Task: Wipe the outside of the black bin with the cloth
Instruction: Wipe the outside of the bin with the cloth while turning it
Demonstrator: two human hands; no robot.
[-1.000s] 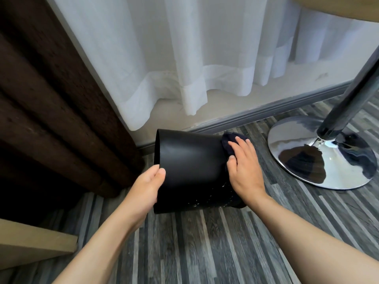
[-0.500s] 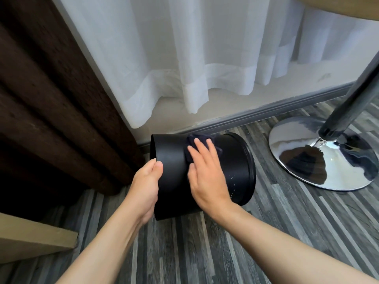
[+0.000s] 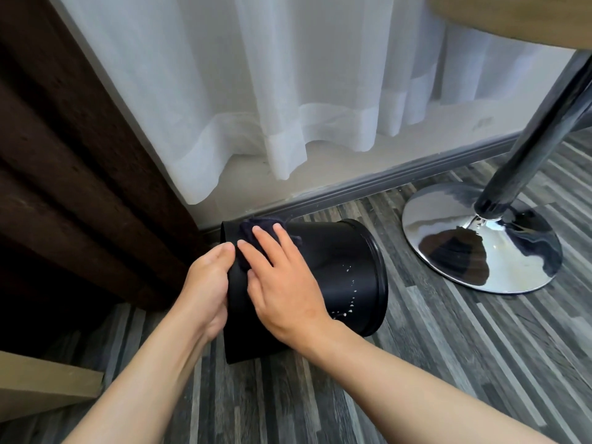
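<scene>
Two bare forearms reach in from the bottom of the frame toward a black bin (image 3: 339, 270) lying on its side on a grey striped plank floor (image 3: 416, 363). The left hand (image 3: 206, 290) cups the bin's flat end at its left, fingers curled round the edge and thumb lying along the rim, gripping it. The right hand (image 3: 282, 277) lies flat on the bin's curved outer wall, fingers spread and extended, palm pressing a dark cloth (image 3: 256, 230) against the plastic near the left end; the cloth bunches out beyond the fingertips. The bin's rimmed end points right, and a scatter of pale flecks marks its side below the right hand. No label or lettering can be read on the bin or cloth. Near the bin on the right stands the chrome base (image 3: 480, 238) of a pedestal table, its pole rising toward a wooden tabletop. Beyond run a grey skirting board (image 3: 384, 181), sheer white curtains (image 3: 288, 91) and, at left, a heavy brown drape (image 3: 64, 155).
</scene>
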